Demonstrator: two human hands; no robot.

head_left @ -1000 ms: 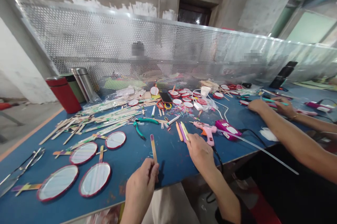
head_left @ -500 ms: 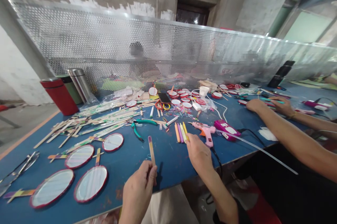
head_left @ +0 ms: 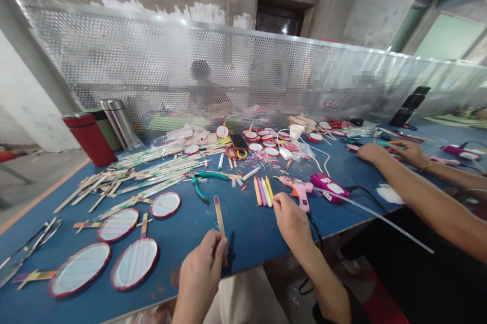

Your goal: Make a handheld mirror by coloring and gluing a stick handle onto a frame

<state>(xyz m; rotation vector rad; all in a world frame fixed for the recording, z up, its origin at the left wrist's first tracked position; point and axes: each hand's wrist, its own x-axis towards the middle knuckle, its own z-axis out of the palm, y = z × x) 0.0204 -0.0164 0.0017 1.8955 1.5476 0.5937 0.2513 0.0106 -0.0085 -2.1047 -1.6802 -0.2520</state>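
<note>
My left hand [head_left: 201, 273] is closed round the lower part of a wooden craft stick [head_left: 219, 217], which stands nearly upright with a purple tip and a yellowish stretch below. My right hand [head_left: 291, 217] has its fingers curled together just beside several markers [head_left: 263, 192] in orange, purple, pale yellow and yellow. Those markers lie side by side on the blue table [head_left: 247, 227]. Whatever the right fingers may hold is hidden from view. A pink glue gun [head_left: 299, 189] lies right behind that hand, with a long clear glue stick [head_left: 376, 220] out of its back.
Round white fans [head_left: 135, 263] with red rims lie at the left. Teal pliers [head_left: 200, 187], loose wooden sticks [head_left: 167, 177] and a phone [head_left: 239, 142] lie farther back. Bottles [head_left: 89, 139] stand by the perforated metal screen [head_left: 152, 60]. A co-worker's arms [head_left: 429, 187] reach in from the right.
My right hand has drawn slightly right, off the yellow marker, which lies beside the others. The left hand keeps its hold on the craft stick. The view has shifted a little.
</note>
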